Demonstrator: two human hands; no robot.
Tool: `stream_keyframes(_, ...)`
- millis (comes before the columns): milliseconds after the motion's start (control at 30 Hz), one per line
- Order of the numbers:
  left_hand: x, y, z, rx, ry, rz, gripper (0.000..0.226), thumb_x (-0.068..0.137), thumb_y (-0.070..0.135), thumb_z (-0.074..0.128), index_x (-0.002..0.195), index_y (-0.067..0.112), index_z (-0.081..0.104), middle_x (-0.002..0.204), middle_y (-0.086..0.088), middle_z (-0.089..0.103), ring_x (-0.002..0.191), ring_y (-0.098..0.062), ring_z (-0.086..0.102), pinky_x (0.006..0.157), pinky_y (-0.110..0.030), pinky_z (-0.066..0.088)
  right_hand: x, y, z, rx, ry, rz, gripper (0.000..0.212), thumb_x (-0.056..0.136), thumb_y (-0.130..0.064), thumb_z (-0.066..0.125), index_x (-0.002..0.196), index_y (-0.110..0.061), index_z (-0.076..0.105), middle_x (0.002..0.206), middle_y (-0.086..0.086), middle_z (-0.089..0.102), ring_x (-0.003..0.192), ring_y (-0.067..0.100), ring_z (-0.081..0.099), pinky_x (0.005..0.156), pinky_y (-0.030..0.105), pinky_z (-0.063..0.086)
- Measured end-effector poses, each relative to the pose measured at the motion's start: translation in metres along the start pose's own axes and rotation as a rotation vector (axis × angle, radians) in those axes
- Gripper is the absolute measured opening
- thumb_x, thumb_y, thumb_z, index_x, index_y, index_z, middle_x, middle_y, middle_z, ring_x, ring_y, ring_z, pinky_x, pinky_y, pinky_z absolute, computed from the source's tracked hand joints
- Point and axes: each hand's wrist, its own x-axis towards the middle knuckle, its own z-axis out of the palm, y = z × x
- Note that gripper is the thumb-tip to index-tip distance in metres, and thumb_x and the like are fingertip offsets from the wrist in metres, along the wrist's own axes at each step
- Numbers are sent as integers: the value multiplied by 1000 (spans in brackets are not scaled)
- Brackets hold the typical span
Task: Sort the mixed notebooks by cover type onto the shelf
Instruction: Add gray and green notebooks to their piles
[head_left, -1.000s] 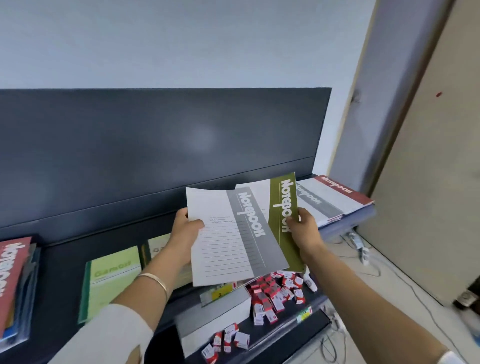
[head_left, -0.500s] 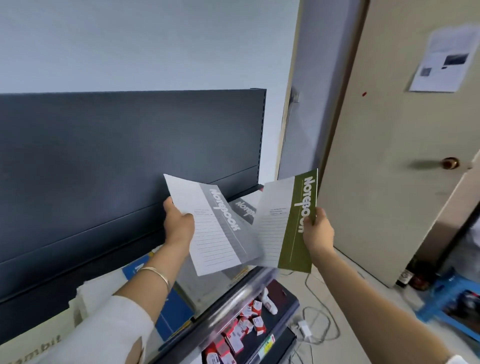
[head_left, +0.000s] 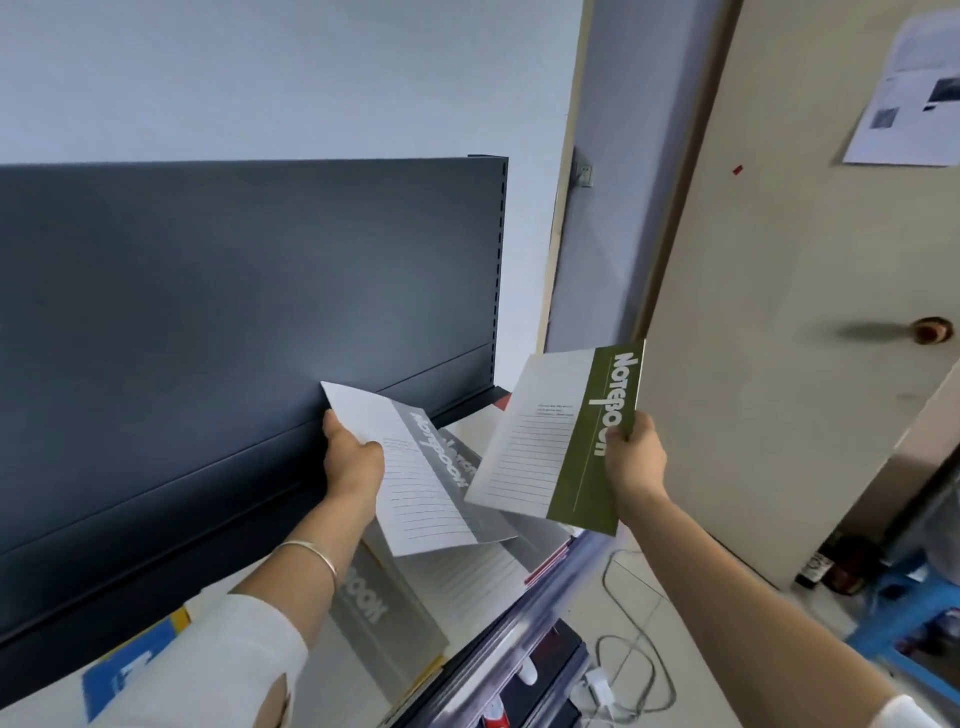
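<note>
Dark shelf panel (head_left: 249, 322), beige door (head_left: 779, 312); left hand (head_left: 353, 462) grips grey notebook (head_left: 426, 499), right hand (head_left: 636, 457) grips green notebook (head_left: 561, 441).

**Q:** Clearance above the shelf (head_left: 524, 608)?
**A:** Open in front of the back panel (head_left: 249, 338). Grey notebooks (head_left: 395, 613) cover the surface toward its right end.
**Q:** Beyond the right end?
**A:** Open air up to the door (head_left: 779, 312). Cables (head_left: 639, 670) lie on the floor below. A blue stool (head_left: 893, 639) stands near the door's foot.
</note>
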Motion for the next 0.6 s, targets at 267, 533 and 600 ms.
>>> stream_keyframes(267,-13,-11,31,132,101,-66,63,84,-9,36,141,19,28,120,-10,57,100,-27,54,87,-34,47,75,10,15,-14,-224,-59,27,96,-6,37,119,-7,49,112,14,63,100,35,59,92,46,48)
stream_keyframes(533,-50,-27,42,709,124,-208,71,90,-3,44,150,13,10,151,-18,13,130,-36,35,104,-33,35,109,30,30,-5,-445,-65,27,96,-7,40,120,-9,52,112,14,63,101,34,60,92,50,50)
stream_keyframes(600,-57,-26,51,983,106,-157,71,91,11,52,149,16,13,156,-12,-4,141,-35,14,112,-36,25,114,32,30,17,-491,-52,28,96,-6,39,121,-9,51,107,10,61,101,34,60,92,49,50)
